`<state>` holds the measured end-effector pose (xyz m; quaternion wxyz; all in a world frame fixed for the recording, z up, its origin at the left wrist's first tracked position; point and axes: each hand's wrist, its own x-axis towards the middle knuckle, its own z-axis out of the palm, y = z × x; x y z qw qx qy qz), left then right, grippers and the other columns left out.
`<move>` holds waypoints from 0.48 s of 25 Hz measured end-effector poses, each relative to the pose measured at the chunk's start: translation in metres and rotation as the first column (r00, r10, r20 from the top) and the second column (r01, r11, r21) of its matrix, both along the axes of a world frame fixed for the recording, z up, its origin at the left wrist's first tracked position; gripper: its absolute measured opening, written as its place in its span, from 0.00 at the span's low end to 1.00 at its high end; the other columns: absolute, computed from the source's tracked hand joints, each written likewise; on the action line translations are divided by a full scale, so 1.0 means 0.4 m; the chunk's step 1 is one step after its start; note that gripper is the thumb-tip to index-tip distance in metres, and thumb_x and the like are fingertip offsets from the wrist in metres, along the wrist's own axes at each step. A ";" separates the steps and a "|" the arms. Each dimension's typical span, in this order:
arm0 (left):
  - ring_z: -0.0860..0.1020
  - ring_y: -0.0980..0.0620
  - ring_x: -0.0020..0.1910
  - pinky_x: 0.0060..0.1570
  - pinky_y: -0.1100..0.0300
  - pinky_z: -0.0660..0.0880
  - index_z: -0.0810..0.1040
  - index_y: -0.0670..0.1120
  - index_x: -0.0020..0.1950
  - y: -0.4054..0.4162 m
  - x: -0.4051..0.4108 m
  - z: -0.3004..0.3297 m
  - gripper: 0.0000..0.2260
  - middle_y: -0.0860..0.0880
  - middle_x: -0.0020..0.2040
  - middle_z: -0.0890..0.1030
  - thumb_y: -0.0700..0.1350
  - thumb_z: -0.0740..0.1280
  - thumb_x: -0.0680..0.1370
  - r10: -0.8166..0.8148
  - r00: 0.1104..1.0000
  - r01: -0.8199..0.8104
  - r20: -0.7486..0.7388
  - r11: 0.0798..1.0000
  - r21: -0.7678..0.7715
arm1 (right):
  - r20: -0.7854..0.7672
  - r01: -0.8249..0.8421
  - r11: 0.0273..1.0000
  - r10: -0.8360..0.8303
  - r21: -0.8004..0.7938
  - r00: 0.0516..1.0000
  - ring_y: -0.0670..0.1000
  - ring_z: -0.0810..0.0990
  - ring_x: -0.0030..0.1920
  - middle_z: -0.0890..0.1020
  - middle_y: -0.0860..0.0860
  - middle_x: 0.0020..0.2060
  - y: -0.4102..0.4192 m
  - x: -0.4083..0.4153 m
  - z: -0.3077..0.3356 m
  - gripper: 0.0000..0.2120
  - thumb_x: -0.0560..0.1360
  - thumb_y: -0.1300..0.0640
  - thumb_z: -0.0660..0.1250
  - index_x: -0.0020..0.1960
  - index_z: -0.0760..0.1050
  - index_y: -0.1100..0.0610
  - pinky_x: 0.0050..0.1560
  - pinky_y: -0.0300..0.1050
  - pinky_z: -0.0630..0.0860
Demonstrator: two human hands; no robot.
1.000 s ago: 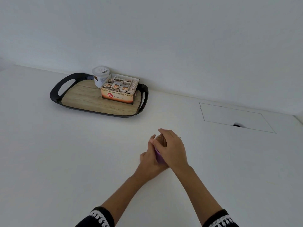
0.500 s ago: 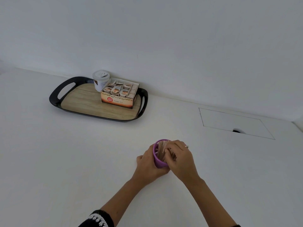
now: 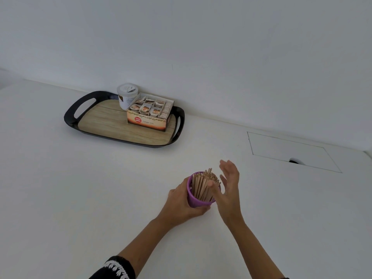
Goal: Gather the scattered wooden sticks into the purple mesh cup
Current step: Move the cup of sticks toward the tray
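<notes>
The purple mesh cup (image 3: 198,201) stands on the white table, tilted slightly toward me. A bundle of wooden sticks (image 3: 203,184) fills it and pokes out above the rim. My left hand (image 3: 181,204) grips the cup from its left side, fingers curled round the wall. My right hand (image 3: 229,188) is just right of the cup with its fingers straight and spread; its thumb touches the sticks near the rim. No loose sticks show on the table.
A black tray (image 3: 86,117) with a wood-pattern floor sits at the back left, holding a white lidded tub (image 3: 127,95) and an open box of tea bags (image 3: 151,113). A rectangular hatch (image 3: 289,152) is set in the table at the right. A white wall rises behind.
My right hand has let go of the sticks and opened, moving off to the cup's right. The sticks now stand in the cup. My left hand still holds the cup.
</notes>
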<state>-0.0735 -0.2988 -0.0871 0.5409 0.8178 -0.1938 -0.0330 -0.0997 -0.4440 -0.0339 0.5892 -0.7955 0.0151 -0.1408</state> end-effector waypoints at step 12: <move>0.66 0.51 0.71 0.71 0.56 0.57 0.59 0.50 0.76 0.135 0.029 -0.051 0.42 0.51 0.74 0.67 0.75 0.53 0.70 -0.149 0.962 0.006 0.230 0.851 0.526 | -0.094 0.029 0.999 -0.031 -0.025 0.995 0.32 0.70 0.59 0.69 0.28 0.57 0.094 -0.034 -0.071 0.45 0.56 0.42 0.80 0.65 0.58 0.37 0.48 0.24 0.74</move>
